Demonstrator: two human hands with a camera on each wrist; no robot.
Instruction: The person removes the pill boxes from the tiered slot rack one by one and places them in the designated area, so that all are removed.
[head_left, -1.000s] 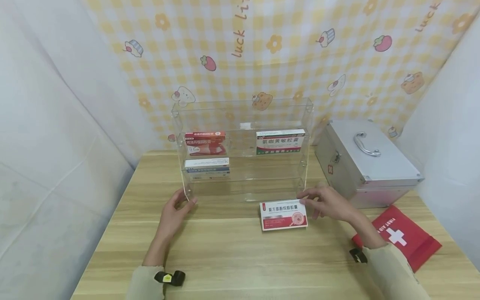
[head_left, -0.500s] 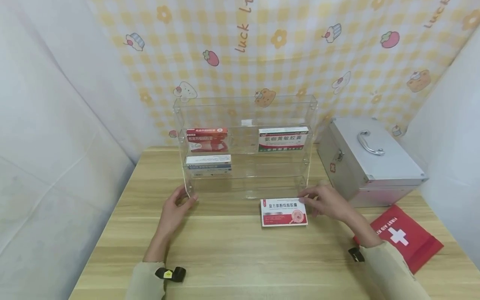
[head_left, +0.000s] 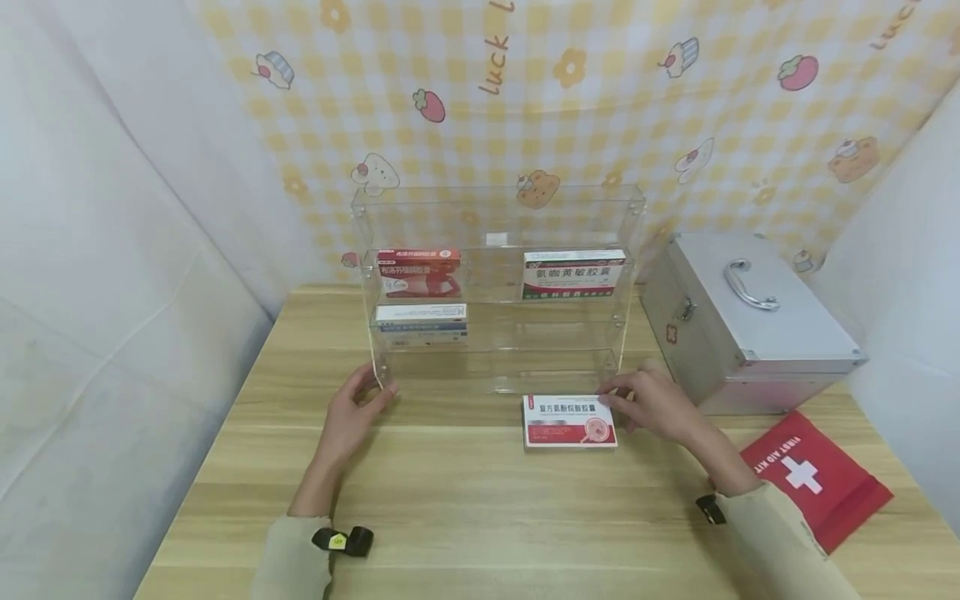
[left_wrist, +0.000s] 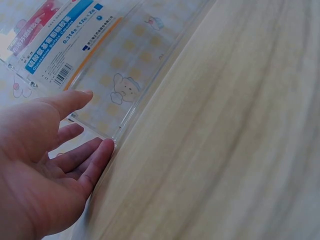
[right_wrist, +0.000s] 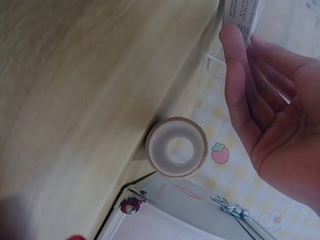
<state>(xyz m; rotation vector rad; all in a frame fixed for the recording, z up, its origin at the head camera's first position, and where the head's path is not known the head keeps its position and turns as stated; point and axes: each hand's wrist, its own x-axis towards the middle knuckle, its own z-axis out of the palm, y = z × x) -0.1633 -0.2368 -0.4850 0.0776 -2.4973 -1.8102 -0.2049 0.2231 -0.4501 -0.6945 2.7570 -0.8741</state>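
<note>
A clear acrylic tiered rack [head_left: 498, 360] stands on the table. My left hand [head_left: 356, 417] touches its lower left corner; in the left wrist view the fingers [left_wrist: 100, 162] lie against that corner, loosely extended. By its right end, my right hand [head_left: 652, 408] pinches a white and red medicine box [head_left: 570, 422] in front of the rack's lower right. In the right wrist view that box's printed end [right_wrist: 241, 15] sits between thumb and fingertips. A red medicine box [head_left: 418, 275], a green and white one [head_left: 573, 277] and a blue and white one [head_left: 422, 325] rest on the shelves.
A silver case [head_left: 765, 325] with a top handle stands right of the rack. A red first aid pouch [head_left: 821, 483] lies before it, under the right forearm's side. Between case and right hand is a tape roll [right_wrist: 176, 147]. A checked cloth [head_left: 450, 50] hangs behind.
The head view has shifted slightly, moving the whole scene a little in frame. Both hands and the pinched medicine box stay nearly in place beside the rack.
</note>
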